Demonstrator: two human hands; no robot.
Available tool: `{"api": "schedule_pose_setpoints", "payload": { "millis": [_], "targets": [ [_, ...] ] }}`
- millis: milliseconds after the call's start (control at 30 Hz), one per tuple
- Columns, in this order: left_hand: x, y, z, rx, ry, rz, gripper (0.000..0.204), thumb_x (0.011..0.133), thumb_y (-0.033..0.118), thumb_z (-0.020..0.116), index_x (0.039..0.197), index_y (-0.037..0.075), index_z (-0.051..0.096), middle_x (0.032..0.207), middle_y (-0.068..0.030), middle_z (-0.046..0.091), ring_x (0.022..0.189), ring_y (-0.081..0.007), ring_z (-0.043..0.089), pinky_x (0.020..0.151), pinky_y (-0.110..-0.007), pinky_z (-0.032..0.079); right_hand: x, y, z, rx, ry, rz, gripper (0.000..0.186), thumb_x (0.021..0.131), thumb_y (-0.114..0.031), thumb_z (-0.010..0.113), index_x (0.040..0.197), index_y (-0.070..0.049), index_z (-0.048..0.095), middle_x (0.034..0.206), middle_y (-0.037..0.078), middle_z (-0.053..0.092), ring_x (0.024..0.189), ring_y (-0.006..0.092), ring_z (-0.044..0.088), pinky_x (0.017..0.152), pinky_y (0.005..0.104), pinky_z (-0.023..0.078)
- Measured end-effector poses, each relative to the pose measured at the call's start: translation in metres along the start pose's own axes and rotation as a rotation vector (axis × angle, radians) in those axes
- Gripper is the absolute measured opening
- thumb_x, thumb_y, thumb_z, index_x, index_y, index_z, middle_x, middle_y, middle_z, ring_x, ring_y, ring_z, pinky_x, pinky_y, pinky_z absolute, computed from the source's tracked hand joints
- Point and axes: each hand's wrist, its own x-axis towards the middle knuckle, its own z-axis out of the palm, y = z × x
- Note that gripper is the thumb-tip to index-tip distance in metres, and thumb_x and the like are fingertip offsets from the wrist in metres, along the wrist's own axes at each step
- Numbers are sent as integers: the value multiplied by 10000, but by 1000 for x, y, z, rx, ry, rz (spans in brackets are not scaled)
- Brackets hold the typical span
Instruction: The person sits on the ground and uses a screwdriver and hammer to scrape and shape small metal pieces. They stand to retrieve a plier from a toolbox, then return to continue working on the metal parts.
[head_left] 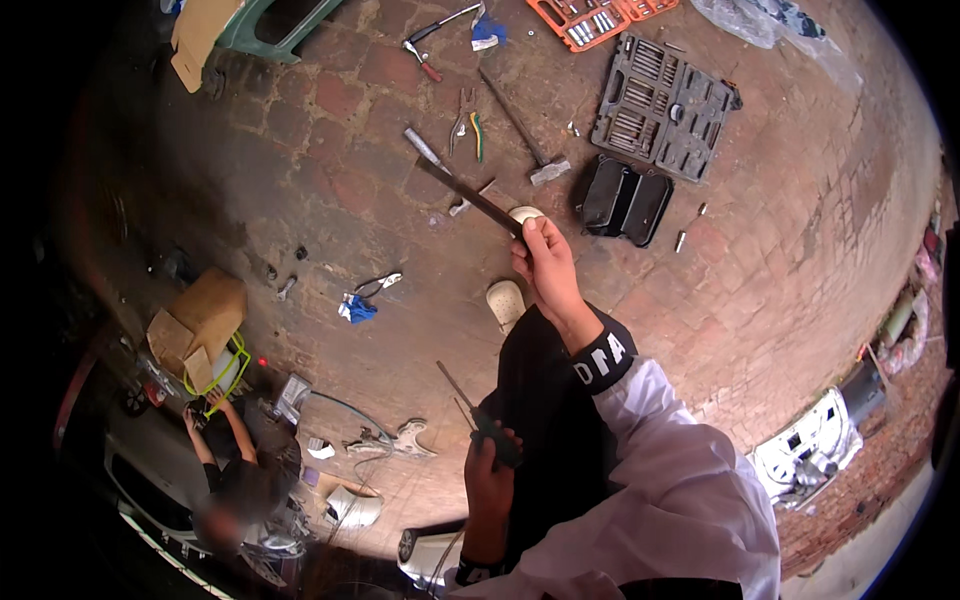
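My right hand (pixel 546 262) grips one end of a long, dark, flat bar (pixel 468 195), which slants up to the left above the paving. Lower down, my left hand (pixel 490 470) is closed around the black handle of a screwdriver (pixel 455 387), its thin shaft pointing up and left. A second, shorter thin shaft (pixel 463 411) shows beside it; whether it belongs to another tool I cannot tell. Partly behind the bar lies a hammer (pixel 424 147) with a pale handle. Beyond it are pliers (pixel 476 135) with a green handle and a long-handled sledgehammer (pixel 549 172).
Around my cream clogs (pixel 506 303) is brick paving. A grey tool case (pixel 693 122), an open black box (pixel 627 203) and an orange socket case (pixel 580 36) lie at the far right. Pliers (pixel 384 282) and a blue rag (pixel 357 309) lie left. Another person (pixel 245 465) works near a car, lower left.
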Motion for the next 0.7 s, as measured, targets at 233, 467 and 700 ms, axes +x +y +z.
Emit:
{"api": "schedule_pose_setpoints", "payload": {
  "millis": [233,467,700],
  "targets": [
    [-57,-9,-11,31,-268,145,333,967,216,491,1241,27,473,1092,-96,563,1009,-213,546,884,-352,433,-171,-56,-49,-350,-250,-158,280,1010,-249,412,789,-81,452,634,-39,403,536,58,358,507,214,305],
    [-44,-38,45,-114,-586,58,369,974,267,462,1275,54,465,1308,-125,468,1189,-266,471,1036,-403,354,-254,-64,-95,-795,-204,-419,179,941,-144,510,823,-10,495,738,108,511,655,230,520,626,314,427],
    [29,-92,104,-273,-776,47,384,972,281,463,1267,38,430,1225,-117,479,1165,-260,469,1062,-405,332,-234,-64,-161,-863,-551,-395,161,918,-176,529,1007,-42,517,789,117,543,712,265,562,655,321,449]
  ]
}}
